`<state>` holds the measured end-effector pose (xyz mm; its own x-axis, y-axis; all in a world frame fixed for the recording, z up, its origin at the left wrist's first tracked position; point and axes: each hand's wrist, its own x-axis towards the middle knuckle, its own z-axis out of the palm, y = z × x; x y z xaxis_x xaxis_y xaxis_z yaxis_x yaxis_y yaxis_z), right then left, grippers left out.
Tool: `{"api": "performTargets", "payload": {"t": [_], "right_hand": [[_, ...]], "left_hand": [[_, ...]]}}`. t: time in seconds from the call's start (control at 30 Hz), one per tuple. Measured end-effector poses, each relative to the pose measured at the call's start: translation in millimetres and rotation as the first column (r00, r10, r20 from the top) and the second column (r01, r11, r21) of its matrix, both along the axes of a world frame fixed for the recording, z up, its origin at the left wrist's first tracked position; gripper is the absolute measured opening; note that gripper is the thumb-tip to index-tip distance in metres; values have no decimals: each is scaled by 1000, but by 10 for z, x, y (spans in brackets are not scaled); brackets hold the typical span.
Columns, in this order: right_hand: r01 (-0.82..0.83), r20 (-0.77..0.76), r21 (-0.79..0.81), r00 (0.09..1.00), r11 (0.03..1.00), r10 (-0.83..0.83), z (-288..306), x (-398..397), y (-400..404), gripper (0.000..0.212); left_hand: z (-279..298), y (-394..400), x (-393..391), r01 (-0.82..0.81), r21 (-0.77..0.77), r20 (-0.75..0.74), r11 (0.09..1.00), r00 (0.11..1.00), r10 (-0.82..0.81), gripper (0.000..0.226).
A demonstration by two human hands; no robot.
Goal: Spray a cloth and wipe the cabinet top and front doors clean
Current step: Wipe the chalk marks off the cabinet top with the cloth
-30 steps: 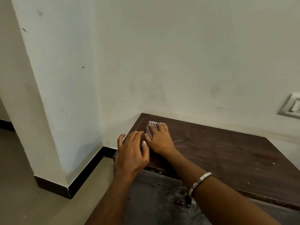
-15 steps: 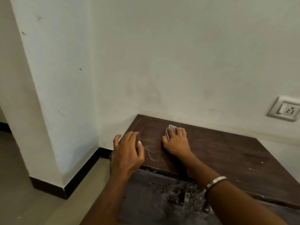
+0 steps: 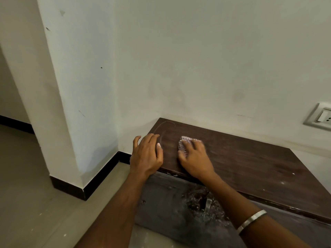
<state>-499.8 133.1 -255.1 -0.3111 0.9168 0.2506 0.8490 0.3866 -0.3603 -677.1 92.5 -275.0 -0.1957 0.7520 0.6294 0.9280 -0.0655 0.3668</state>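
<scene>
Dark cabinet top (image 3: 241, 158) — right hand (image 3: 195, 158) pressing cloth (image 3: 184, 142)

No text, label, brand, number or sign can be read anywhere in this view. The wall socket (image 3: 320, 116) at the right edge is cut off by the frame and shows a plain white switch, with no marking that seems legible at this angle. The dark cabinet top (image 3: 241, 158) bears only pale smears and specks, no lettering. The checked cloth (image 3: 184, 142) carries a woven pattern, not print. The bangle (image 3: 251, 221) on the right wrist is plain metal.
</scene>
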Motion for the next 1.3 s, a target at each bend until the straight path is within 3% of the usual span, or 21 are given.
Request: {"api": "performTargets", "payload": {"t": [0.23, 0.5, 0.63, 1.03, 1.17, 1.3], "right_hand": [[165, 60, -14, 985, 986, -164, 40, 192, -33, 60], [-108, 2, -1, 994, 994, 108, 9, -387, -519, 58], [-124, -6, -37, 992, 992, 123, 1, -207, -511, 59], [254, 24, -58, 967, 965, -253, -9, 947, -452, 60], [186, 45, -39, 982, 982, -184, 14, 663, -441, 60], [-14, 19, -37, 1000, 999, 15, -17, 85, -481, 60]], "left_hand": [[-3, 12, -7, 7, -1, 17, 1000, 1000, -7, 45], [-20, 34, -68, -7, -28, 0, 1000, 1000, 7, 45], [-84, 3, -236, -68, -11, 31, 998, 997, 69, 41], [-117, -13, -227, -60, 18, 64, 998, 996, 59, 36], [-118, -12, -226, -72, 37, 79, 997, 995, 69, 34], [-125, -6, -247, -89, 31, 104, 996, 991, 85, 36]]}}
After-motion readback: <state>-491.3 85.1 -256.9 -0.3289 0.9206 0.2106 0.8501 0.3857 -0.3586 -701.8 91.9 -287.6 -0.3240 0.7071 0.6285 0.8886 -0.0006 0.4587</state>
